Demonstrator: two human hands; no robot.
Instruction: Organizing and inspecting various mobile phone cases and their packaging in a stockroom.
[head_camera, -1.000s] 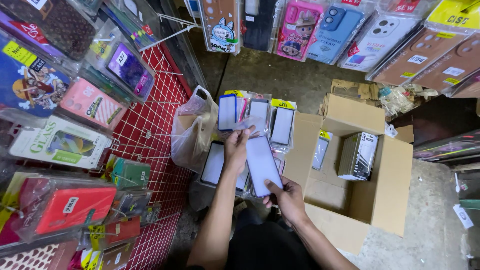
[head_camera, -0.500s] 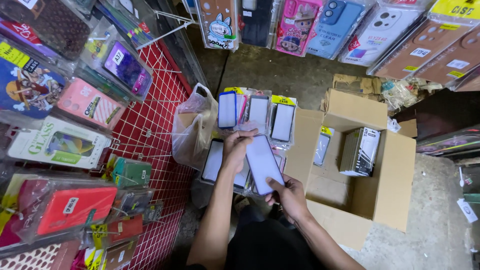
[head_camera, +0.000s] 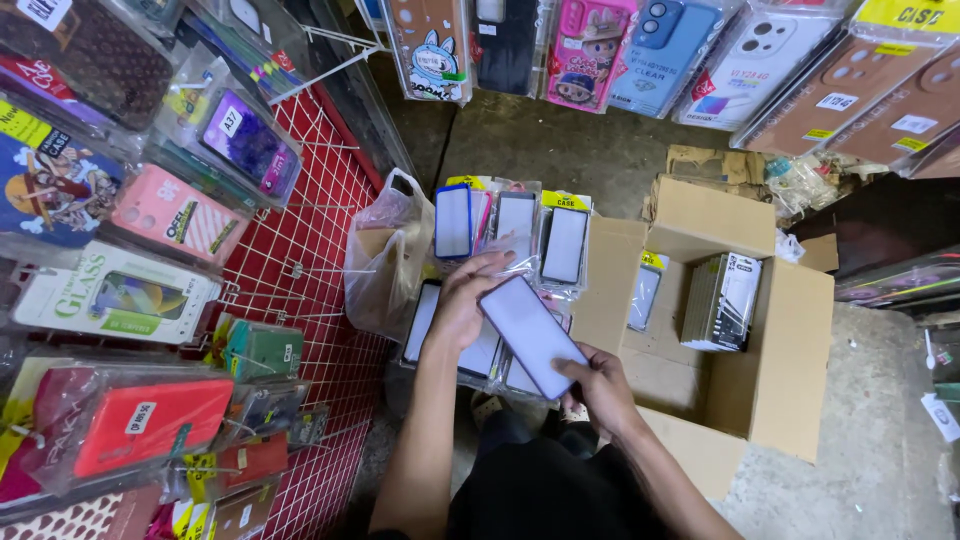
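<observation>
My right hand (head_camera: 598, 388) grips the lower end of a clear-packaged phone case (head_camera: 532, 334) that shows as a pale rectangle with a dark rim. My left hand (head_camera: 468, 298) holds its upper end, fingers curled over the top edge. Beneath both hands lies a pile of similar packaged cases (head_camera: 478, 352). Three more packaged cases (head_camera: 512, 228) stand upright in a row just beyond the left hand.
An open cardboard box (head_camera: 790, 360) on the right holds a stack of packaged cases (head_camera: 722, 302). A plastic bag (head_camera: 384, 262) sits to the left. A red wire rack (head_camera: 312, 290) hung with phone cases fills the left; more cases hang along the top.
The held case has tilted slightly and my left hand has shifted along its top edge. The view has drifted a little.
</observation>
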